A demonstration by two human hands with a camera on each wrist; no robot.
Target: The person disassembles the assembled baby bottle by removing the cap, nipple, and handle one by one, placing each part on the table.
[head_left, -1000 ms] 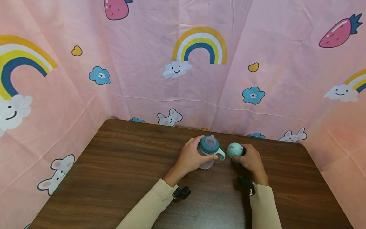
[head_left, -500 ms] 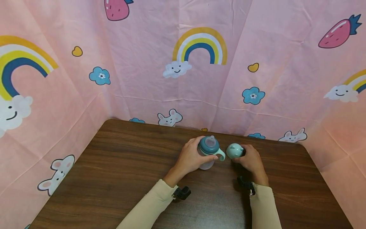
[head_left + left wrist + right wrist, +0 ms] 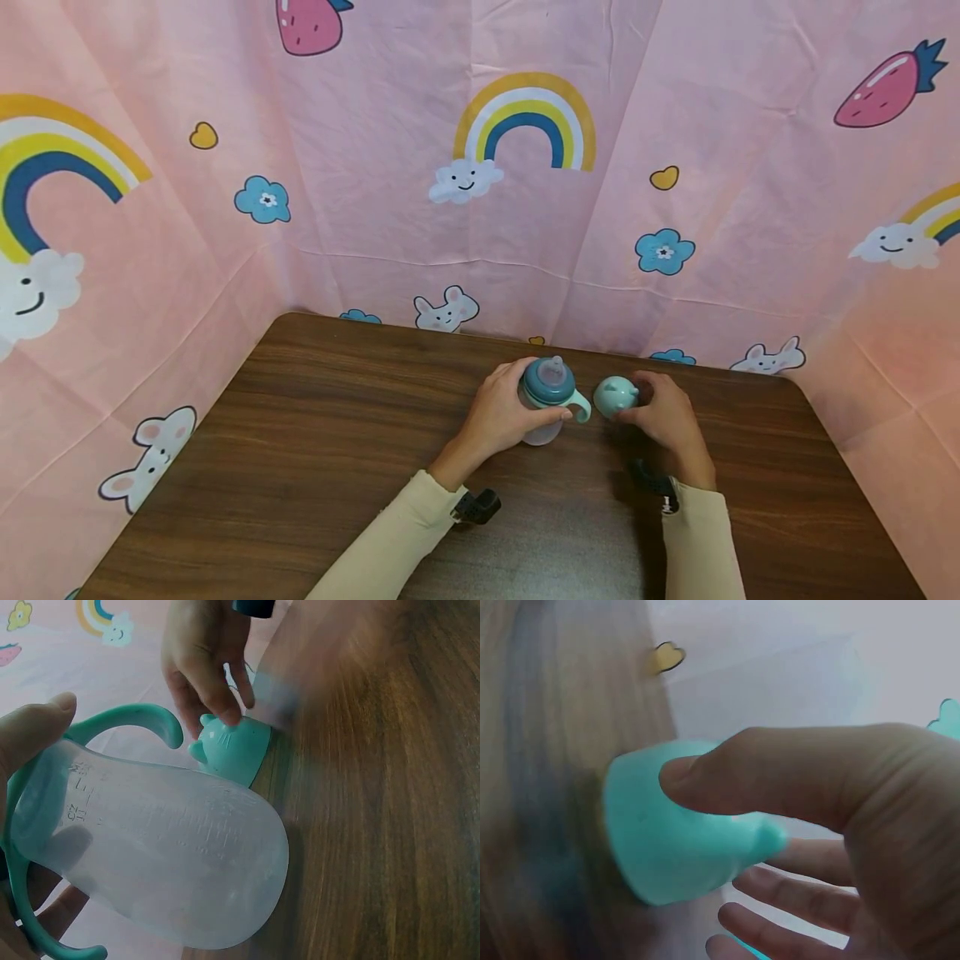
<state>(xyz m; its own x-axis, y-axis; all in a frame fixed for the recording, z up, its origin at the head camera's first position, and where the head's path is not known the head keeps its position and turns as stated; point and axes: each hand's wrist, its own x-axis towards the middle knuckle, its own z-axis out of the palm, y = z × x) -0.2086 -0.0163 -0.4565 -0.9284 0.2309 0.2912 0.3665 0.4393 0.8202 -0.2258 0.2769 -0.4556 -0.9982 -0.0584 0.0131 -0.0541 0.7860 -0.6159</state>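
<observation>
My left hand [image 3: 504,408] grips a clear baby bottle [image 3: 172,832] round its upper part. The bottle has a dark teal collar [image 3: 550,381], a clear nipple [image 3: 553,367] and mint handles [image 3: 581,405]; it stands upright on the table. To its right, a mint cap [image 3: 616,396] with small animal ears sits dome up on the tabletop. My right hand [image 3: 669,415] is beside the cap, fingers loosely spread. In the right wrist view the thumb [image 3: 742,769] overlaps the cap, while the other fingers lie behind it, apart from its wall.
The brown wood-grain table [image 3: 315,433] has a rounded far edge just behind the bottle and cap. A pink printed cloth [image 3: 375,133] hangs at the back and along both sides.
My right hand has loosened from the cap, its fingers lifting and its wrist shifting right. The cap has stayed in place, and the left hand and bottle have not moved.
</observation>
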